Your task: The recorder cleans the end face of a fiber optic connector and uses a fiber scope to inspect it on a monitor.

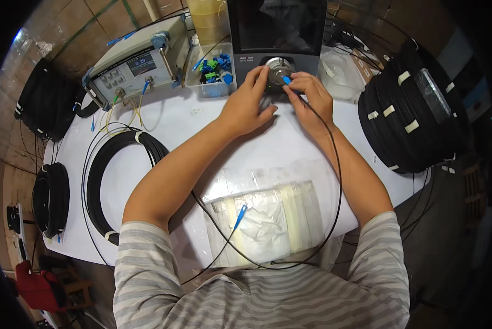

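A white-covered worktable [290, 148] is filling the middle of the view, seen from above, with brown tiled floor showing beyond its far edge. At the far side of the table a dark grey inspection device with a blank black screen [273, 27] is standing, and a round silver metal port [279, 68] is sitting on its front face.

Both of the person's bare hands are working at that port. The left hand [247, 104] is resting against the device with its fingers curled loosely and its fingertips touching the rim of the port. The right hand [310, 97] is pinching a small blue plastic fibre connector [286, 80] between thumb and forefinger, holding it just beside the port (whether it is actually seated in the port is too small to tell). A thin black cable [338, 181] is running from the connector down along the right forearm and looping back near the table's front edge.

Close to the person, clear plastic bags with white contents [279, 214] are lying flat, with a second blue connector [240, 215] resting on them. To the left a coil of black cable [100, 175] is lying on the table, and behind it a grey box-shaped test meter with a small lit display [136, 63] is standing. A clear plastic tray of blue and green connector caps [213, 68] is sitting between meter and device. A large bundle of black cable coils bound with white ties [408, 109] is standing at the right.
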{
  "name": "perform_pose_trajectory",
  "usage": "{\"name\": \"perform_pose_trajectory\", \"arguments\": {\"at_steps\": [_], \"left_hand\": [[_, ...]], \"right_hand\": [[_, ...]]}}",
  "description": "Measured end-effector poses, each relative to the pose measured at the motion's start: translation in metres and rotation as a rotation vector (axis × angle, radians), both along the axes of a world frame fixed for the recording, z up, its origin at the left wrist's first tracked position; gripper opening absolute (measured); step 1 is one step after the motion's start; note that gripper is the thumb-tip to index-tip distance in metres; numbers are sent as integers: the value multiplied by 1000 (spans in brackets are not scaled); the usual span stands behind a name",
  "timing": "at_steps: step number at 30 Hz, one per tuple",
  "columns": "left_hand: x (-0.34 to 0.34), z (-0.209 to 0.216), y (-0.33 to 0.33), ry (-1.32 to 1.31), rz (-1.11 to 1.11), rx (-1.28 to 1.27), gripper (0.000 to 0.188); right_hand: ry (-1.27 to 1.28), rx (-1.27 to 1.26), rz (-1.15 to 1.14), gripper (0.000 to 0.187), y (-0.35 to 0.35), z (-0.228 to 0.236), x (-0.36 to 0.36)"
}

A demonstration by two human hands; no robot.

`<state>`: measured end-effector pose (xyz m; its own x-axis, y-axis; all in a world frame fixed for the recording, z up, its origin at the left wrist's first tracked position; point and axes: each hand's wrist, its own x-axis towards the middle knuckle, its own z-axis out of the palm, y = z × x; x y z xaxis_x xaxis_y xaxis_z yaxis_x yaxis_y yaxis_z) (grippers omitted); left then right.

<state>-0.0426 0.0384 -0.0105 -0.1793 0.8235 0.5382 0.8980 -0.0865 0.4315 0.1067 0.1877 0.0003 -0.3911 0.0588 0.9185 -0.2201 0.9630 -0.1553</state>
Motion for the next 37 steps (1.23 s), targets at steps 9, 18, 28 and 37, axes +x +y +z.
{"name": "perform_pose_trajectory", "arguments": {"at_steps": [9,18,28,37], "left_hand": [[-5,6,2,-22,-6,13,93],[-6,4,3,-47,13,-1,93],[-6,5,3,-24,7,11,93],[-6,3,4,19,-10,46,93]], "right_hand": [[-40,46,-21,25,-2,-4,-4],[-74,95,-109,20,-11,9,-8],[-30,59,-126,21,-8,9,-14],[-11,14,-59,35,-2,-3,-11]]}}
